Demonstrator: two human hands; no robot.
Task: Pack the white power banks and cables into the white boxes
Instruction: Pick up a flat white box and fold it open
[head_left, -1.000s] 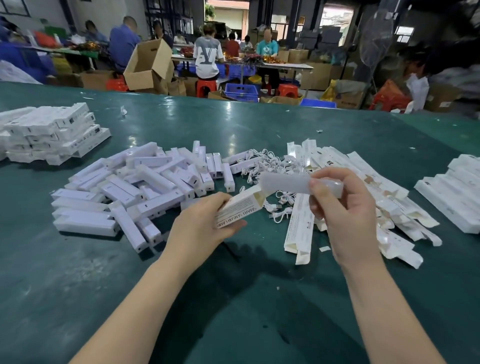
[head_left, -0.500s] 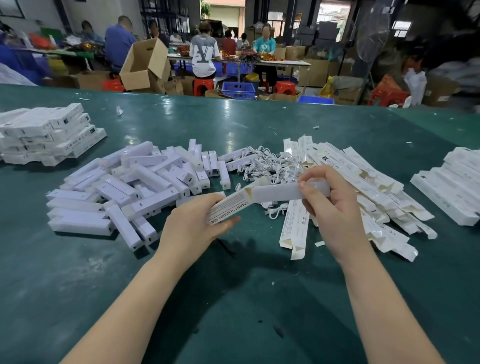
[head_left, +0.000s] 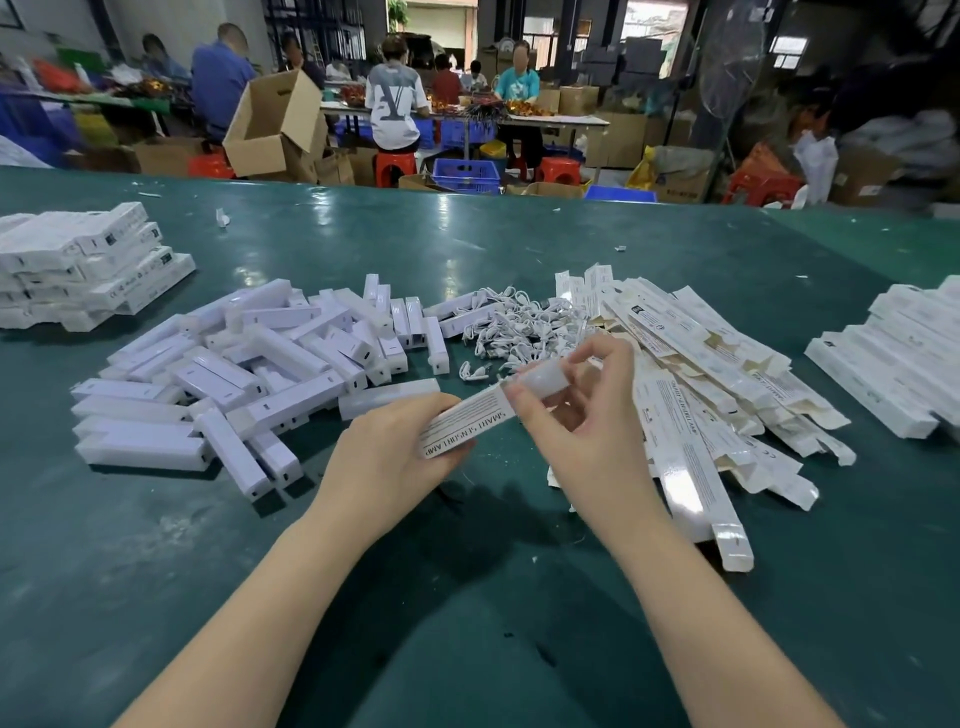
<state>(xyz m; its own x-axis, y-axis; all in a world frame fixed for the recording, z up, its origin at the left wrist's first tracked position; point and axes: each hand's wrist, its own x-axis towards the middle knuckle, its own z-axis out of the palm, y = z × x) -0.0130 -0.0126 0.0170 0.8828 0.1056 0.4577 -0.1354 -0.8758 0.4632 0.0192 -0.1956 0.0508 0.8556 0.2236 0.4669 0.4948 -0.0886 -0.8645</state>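
Green matting (head_left: 519, 249) is covering the work table, and beyond its far edge other people are sitting at tables among cardboard cartons (head_left: 270, 124), red stools and blue crates.

The left hand (head_left: 384, 457) is gripping the near end of a white box (head_left: 467, 421), fingers curled beneath it and the thumb lying along its top edge. The box is pointing up and to the right, its printed side facing the camera. The right hand (head_left: 576, 410) is pinching a white power bank (head_left: 545, 382) between thumb and fingertips at the far, open end of that box; the power bank is sitting partly inside the opening.

A loose heap of power banks (head_left: 249, 364) is lying to the left of the hands. A tangle of white cables (head_left: 514, 327) is lying just behind the hands, in the centre. A pile of flattened boxes (head_left: 696, 384) is spreading out to the right, touching the cable tangle. Stacked boxes are resting at the far left (head_left: 88, 265) and at the right edge (head_left: 893, 364).
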